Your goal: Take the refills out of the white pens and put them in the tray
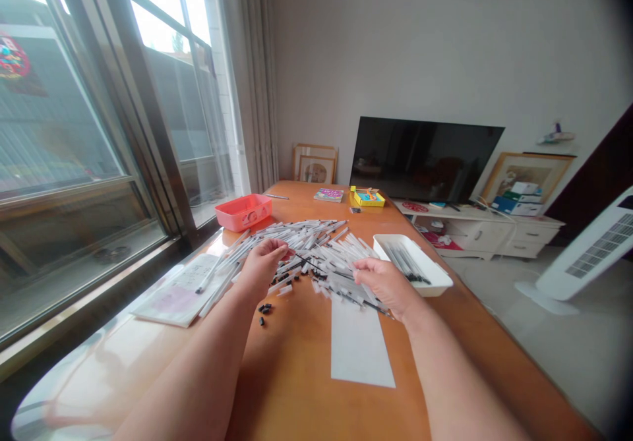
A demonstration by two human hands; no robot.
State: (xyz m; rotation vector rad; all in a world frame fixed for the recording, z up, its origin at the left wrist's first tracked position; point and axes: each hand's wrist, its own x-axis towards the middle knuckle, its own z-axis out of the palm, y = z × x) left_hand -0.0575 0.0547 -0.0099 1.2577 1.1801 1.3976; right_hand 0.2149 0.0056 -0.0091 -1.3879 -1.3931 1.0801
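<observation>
My left hand (267, 263) is closed in a pinch on one end of a thin black pen refill (307, 260), which slants down to the right over the pile. Across from it, my right hand (383, 283) is also pinched, its fingertips over pale pen parts; what it holds blends into them. Beneath both hands spreads a heap of clear and white pen barrels (304, 235), with small black pieces among them. Several black caps (266, 308) lie apart on the wood below my left hand. A white sheet of paper (361, 349) lies in front of the heap.
At the right edge, a white tray (438, 283) holds dark-tipped pens. A red plastic basket (242, 211) stands back left, beyond a booklet (173, 299). Farther along the wooden table (281, 375) are a yellow box (368, 197) and a colourful book (328, 195).
</observation>
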